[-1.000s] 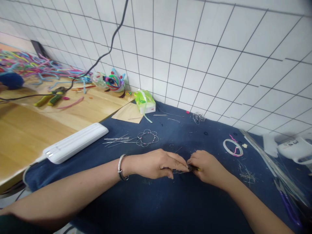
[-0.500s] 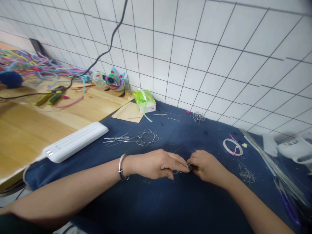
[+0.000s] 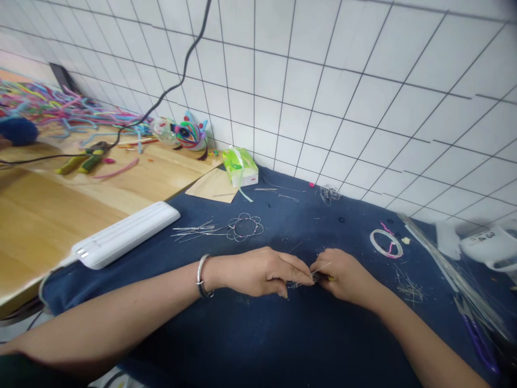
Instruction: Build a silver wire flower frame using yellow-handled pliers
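Two bare hands met over the dark blue cloth [image 3: 250, 339] at the near edge of the worktop. The left hand [image 3: 258, 271], a silver bangle [image 3: 201, 277] on its wrist, pinched a small tangle of thin wire [image 3: 299, 283] between thumb and fingertips, its grip narrow and closed on the wire. The right hand [image 3: 347, 276] pressed in from the other side, closed around a small dark tool [image 3: 324, 278] with a yellow tip, whose working end touched the same wire; a loose strand stood up between the two hands.

The wire looked light, springy and easily kinked, and slippery for bare fingers, so it seemed best held close to the point being worked, not by its free ends.

Just beyond the hands lay a finished wire flower [image 3: 244, 228] with a bundle of cut straight wires [image 3: 194, 231] to its left. A long white case [image 3: 125, 235] sat at the cloth's left edge, where bare wood began. To the right lay a white ring [image 3: 386, 243] with a pink strand and a scatter of wire scraps [image 3: 410, 291]. Farther back, near the tiled wall [image 3: 323, 81], stood a green packet [image 3: 240, 167] beside a sheet of brown paper [image 3: 213, 186], and coloured fuzzy stems [image 3: 60, 110] were heaped at the far left corner.
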### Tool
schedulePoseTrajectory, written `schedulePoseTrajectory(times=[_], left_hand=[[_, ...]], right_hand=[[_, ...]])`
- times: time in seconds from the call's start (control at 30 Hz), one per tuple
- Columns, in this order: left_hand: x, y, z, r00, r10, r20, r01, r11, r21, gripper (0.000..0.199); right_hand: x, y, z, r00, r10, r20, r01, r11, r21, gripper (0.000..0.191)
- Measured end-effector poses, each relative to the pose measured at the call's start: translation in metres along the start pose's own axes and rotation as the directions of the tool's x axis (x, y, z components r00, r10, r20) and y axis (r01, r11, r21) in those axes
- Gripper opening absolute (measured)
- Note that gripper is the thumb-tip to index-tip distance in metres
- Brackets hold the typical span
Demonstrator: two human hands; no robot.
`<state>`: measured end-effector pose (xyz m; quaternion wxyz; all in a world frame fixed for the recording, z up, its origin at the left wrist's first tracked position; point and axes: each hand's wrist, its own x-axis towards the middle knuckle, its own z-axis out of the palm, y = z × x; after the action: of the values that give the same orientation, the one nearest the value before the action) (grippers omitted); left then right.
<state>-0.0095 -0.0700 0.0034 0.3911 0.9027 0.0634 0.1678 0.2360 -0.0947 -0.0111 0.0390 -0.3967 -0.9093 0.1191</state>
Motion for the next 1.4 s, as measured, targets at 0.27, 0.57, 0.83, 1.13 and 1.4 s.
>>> schedulePoseTrajectory(times=[0.27, 0.57, 0.83, 1.13, 1.4], left_hand=[[0.001, 0.0, 0.001, 1.0, 0.01, 0.0, -0.01, 1.0, -0.005, 0.054], [0.0, 0.0, 0.001, 1.0, -0.009, -0.003, 0.009, 1.0, 0.003, 0.055], [0.002, -0.002, 0.002, 1.0, 0.004, -0.009, -0.004, 1.0, -0.015, 0.055], [0.002, -0.008, 0.002, 1.0, 0.025, 0.002, -0.025, 1.0, -0.014, 0.052], [0.001, -0.005, 0.0, 1.0, 0.003, 0.026, -0.004, 1.0, 0.031, 0.048]], right_hand=[[0.0, -0.003, 0.004, 1.0, -0.017, -0.007, 0.017, 1.0, -0.012, 0.017], [0.001, 0.001, 0.002, 0.999, -0.017, -0.032, 0.018, 1.0, 0.003, 0.018], [0.0, -0.001, 0.005, 0.999, -0.023, -0.023, 0.023, 1.0, 0.007, 0.014], [0.001, -0.002, 0.008, 0.998, -0.062, -0.017, 0.063, 0.996, 0.058, 0.016], [0.002, -0.002, 0.013, 0.998, -0.053, 0.017, 0.052, 0.997, 0.058, 0.016]])
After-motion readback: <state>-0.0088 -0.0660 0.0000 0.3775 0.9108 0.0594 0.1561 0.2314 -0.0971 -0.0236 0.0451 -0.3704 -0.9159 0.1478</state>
